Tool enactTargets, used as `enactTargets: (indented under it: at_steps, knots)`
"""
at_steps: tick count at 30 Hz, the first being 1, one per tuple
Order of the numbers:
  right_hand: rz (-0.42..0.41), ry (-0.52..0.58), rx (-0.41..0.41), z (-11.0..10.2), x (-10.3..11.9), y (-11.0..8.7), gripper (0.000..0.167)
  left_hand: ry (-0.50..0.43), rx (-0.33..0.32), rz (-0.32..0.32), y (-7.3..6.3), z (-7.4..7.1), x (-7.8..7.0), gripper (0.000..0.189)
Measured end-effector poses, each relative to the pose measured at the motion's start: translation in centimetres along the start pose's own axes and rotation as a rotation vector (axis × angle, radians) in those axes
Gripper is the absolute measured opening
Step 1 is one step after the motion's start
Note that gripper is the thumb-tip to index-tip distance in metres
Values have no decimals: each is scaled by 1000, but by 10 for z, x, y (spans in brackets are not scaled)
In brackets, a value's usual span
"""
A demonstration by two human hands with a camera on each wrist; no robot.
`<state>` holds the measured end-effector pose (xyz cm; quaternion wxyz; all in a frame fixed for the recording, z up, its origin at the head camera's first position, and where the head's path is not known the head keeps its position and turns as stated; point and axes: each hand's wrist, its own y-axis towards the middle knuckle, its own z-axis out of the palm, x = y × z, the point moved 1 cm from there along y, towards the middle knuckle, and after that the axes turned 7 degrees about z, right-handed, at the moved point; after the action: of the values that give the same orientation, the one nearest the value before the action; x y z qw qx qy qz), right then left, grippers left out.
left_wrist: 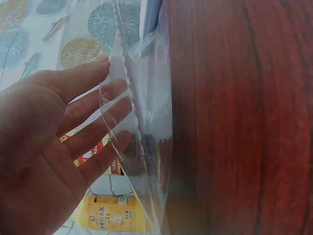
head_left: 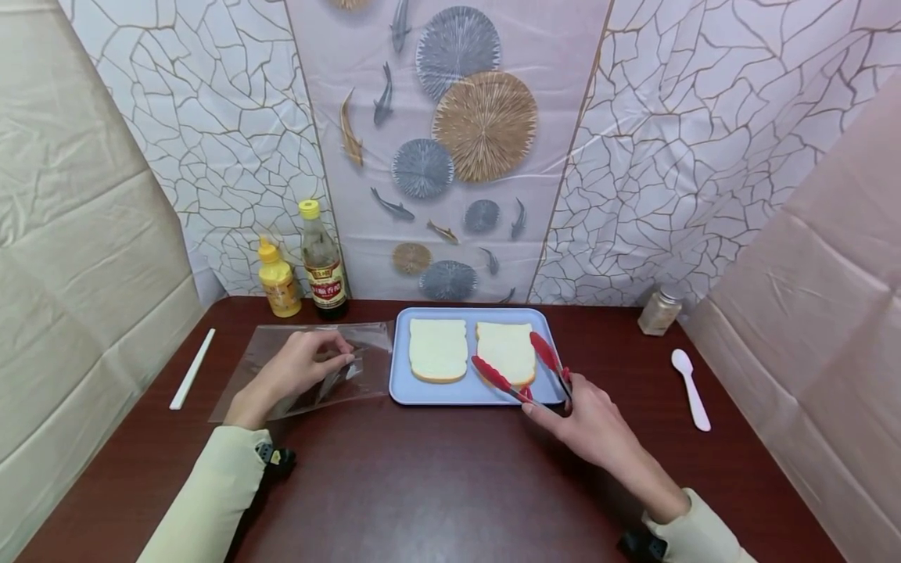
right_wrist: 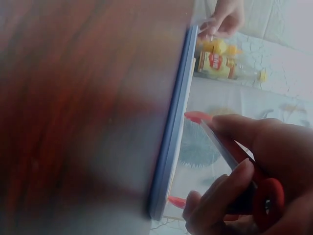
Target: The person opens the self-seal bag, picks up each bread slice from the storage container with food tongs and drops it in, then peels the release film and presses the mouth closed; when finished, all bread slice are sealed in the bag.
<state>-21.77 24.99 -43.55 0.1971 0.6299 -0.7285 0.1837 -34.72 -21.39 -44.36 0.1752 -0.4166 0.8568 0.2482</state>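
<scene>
My left hand (head_left: 299, 367) pinches the upper layer of a clear plastic bag (head_left: 371, 374) lying flat on the table. In the left wrist view, the lifted film (left_wrist: 146, 105) stands up in front of the fingers. My right hand (head_left: 598, 422) grips tongs with red tips (head_left: 495, 375). Their arms are spread at either side of the right bread slice (head_left: 505, 348); whether they touch it I cannot tell. A second bread slice (head_left: 438, 349) lies beside it, both on a light blue tray (head_left: 450, 393). Seen edge-on in the right wrist view, the tray (right_wrist: 171, 142) hides most of the bread.
Behind the bag stand a yellow squeeze bottle (head_left: 278, 283) and a dark sauce bottle (head_left: 325, 270). A white stick-like utensil (head_left: 192, 369) lies at the left. On the right are a small shaker jar (head_left: 660, 313) and a white spoon (head_left: 692, 391). Cloth walls enclose the table (head_left: 422, 485).
</scene>
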Motion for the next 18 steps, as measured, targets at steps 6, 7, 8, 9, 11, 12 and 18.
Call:
enactTargets:
  at_steps: [6, 7, 8, 9, 11, 12, 18]
  knots:
    - [-10, -111, -14, -3, 1, -4, 94, 4, 4, 0, 0, 1, 1, 9]
    - [-9, -129, -15, -4, 0, -3, 95, 6, 5, -2, 0, 1, 1, 10]
    - [-7, -142, -15, -5, -1, -2, 97, 7, 5, -3, 1, 1, 1, 10]
    - [-8, -154, -17, -7, -2, -1, 98, 8, 6, -5, 1, 1, 0, 10]
    - [-5, -166, -16, -9, -4, 1, 99, 10, 6, -2, 1, 1, 0, 9]
    - [-2, -172, -18, -10, -5, 2, 100, 9, 6, -2, 1, 1, -1, 8]
    - [18, -146, 1, -11, -10, 5, 101, 21, -21, 34, -1, 0, 0, 6]
